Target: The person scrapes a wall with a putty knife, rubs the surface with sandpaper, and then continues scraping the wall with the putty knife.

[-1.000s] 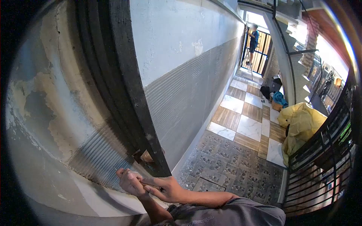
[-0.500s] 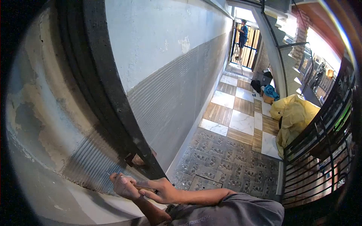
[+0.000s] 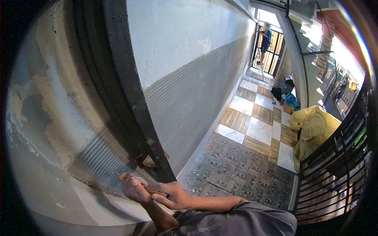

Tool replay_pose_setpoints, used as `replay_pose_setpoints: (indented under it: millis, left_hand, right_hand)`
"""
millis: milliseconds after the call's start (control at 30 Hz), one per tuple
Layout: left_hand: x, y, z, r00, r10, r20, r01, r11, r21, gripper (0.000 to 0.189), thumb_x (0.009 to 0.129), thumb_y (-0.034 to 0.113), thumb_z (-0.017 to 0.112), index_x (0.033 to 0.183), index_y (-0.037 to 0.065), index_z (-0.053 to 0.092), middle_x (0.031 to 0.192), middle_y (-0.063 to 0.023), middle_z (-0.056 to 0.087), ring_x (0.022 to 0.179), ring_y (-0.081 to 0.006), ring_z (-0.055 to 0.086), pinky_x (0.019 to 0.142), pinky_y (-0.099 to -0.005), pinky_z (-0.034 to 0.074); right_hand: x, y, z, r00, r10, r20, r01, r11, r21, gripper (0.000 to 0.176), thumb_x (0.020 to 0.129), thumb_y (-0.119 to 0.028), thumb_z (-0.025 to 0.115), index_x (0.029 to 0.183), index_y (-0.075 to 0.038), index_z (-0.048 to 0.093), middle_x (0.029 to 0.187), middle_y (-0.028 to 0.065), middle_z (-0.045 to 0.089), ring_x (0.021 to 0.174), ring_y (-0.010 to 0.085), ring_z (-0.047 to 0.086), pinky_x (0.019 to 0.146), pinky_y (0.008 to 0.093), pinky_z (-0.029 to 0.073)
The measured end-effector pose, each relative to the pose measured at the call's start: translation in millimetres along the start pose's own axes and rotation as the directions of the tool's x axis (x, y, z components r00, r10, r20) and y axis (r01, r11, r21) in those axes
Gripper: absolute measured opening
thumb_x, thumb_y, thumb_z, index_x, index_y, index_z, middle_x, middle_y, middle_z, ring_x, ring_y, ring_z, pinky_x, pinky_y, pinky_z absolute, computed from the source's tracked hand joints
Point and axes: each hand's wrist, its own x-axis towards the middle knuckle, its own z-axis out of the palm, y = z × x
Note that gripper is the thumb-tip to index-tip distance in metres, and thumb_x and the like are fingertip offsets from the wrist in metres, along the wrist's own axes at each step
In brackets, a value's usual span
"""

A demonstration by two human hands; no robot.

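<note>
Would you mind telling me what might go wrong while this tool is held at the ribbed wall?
The left hand and right hand grip the wooden-handled tool close to the black metal frame; a slip could knock knuckles against it. Its thin tip might also gouge the ribbed wall.

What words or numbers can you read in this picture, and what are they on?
No text here can be read.
Grey shirt: pale print near its lower edge, too blurred to read.
Green sign behind the black railing: too small to read.
Wall: no writing.
Wooden-handled tool gripped by the left hand and right hand: no label shows.
</note>
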Motion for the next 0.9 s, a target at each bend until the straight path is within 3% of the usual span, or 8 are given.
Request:
replay_pose_setpoints:
  millis: [67,133,367,567,600,667,733,900]
  left_hand:
    - [-4.8,-11.8,0.5,1.0,0.02,-0.016,-0.019,1.0,0.009,0.047,0.087,0.029,0.034,0.044,0.009,0.036,0.039,-0.0006,0.039,0.041,-0.018,0.034,0.074,-0.0367,0.035]
    - [-14.5,-40.6,-0.7,0.94,0.341,-0.013,-0.336,0.931,0.144,0.047,0.087,0.029,0.032,0.045,0.009,0.036,0.038,-0.0007,0.039,0.041,-0.0182,0.034,0.074,-0.037,0.035]
    - [-16.7,-29.9,-3.8,0.959,0.283,-0.012,-0.276,0.943,0.189,0.048,0.088,0.031,0.03,0.045,0.01,0.033,0.039,-0.0012,0.039,0.04,-0.0193,0.036,0.072,-0.0382,0.036]
    - [-14.1,-31.6,-1.6,0.92,0.377,-0.105,-0.358,0.919,0.167,0.048,0.088,0.032,0.031,0.046,0.01,0.032,0.039,-0.002,0.037,0.039,-0.0198,0.034,0.067,-0.0384,0.035]
    - [-14.5,-31.3,-3.2,0.927,0.361,-0.097,-0.348,0.928,0.133,0.048,0.089,0.032,0.032,0.046,0.01,0.033,0.039,-0.0019,0.037,0.04,-0.0198,0.033,0.066,-0.0381,0.034]
    - [-13.0,-21.9,-5.7,0.935,0.343,-0.086,-0.334,0.937,0.102,0.048,0.089,0.032,0.034,0.046,0.01,0.033,0.04,-0.0019,0.037,0.04,-0.0197,0.032,0.065,-0.0377,0.034]
    - [-5.6,2.6,-6.0,0.998,0.03,-0.055,-0.029,0.999,0.022,0.047,0.088,0.032,0.036,0.047,0.01,0.034,0.041,-0.0019,0.038,0.04,-0.0195,0.032,0.064,-0.037,0.034]
    - [-3.6,1.9,-3.8,0.994,0.086,-0.066,-0.086,0.996,0.007,0.044,0.087,0.029,0.037,0.048,0.009,0.035,0.041,-0.0019,0.039,0.04,-0.0194,0.034,0.065,-0.0362,0.034]
  right_hand:
    - [1.1,-3.1,-1.1,1.0,-0.011,0.004,0.011,1.0,0.004,0.025,0.087,-0.021,0.056,0.105,-0.004,0.058,0.081,0.0146,0.061,0.063,0.0286,0.062,0.054,0.0334,0.046]
    - [1.2,-3.8,-0.9,1.0,-0.021,0.005,0.021,1.0,0.006,0.026,0.087,-0.021,0.056,0.106,-0.004,0.058,0.082,0.0149,0.061,0.064,0.0286,0.062,0.054,0.0334,0.046]
    - [-4.2,5.5,2.3,1.0,-0.002,0.024,0.001,1.0,0.014,0.028,0.087,-0.023,0.055,0.109,-0.005,0.057,0.075,0.0149,0.057,0.061,0.0309,0.059,0.055,0.034,0.046]
    - [-6.0,5.6,0.6,0.999,0.005,0.05,-0.007,1.0,0.025,0.031,0.087,-0.024,0.055,0.111,-0.003,0.057,0.078,0.0155,0.061,0.062,0.0282,0.061,0.057,0.033,0.047]
    - [-6.5,6.3,0.7,0.998,0.011,0.069,-0.012,1.0,0.014,0.032,0.087,-0.022,0.056,0.111,-0.001,0.057,0.08,0.0163,0.064,0.063,0.0249,0.064,0.058,0.031,0.048]
    - [-5.4,2.4,1.1,0.998,0.022,0.057,-0.024,0.999,0.033,0.031,0.087,-0.025,0.055,0.111,-0.004,0.057,0.078,0.0153,0.062,0.063,0.0275,0.062,0.057,0.0331,0.047]
    - [-5.8,1.8,1.8,0.998,0.031,0.046,-0.033,0.998,0.05,0.03,0.088,-0.027,0.055,0.111,-0.008,0.057,0.076,0.0143,0.06,0.062,0.0302,0.06,0.055,0.0352,0.046]
    - [-6.2,5.7,1.8,0.999,0.028,0.04,-0.03,0.998,0.057,0.028,0.087,-0.024,0.055,0.11,-0.008,0.056,0.074,0.0153,0.06,0.062,0.0302,0.061,0.056,0.0352,0.046]
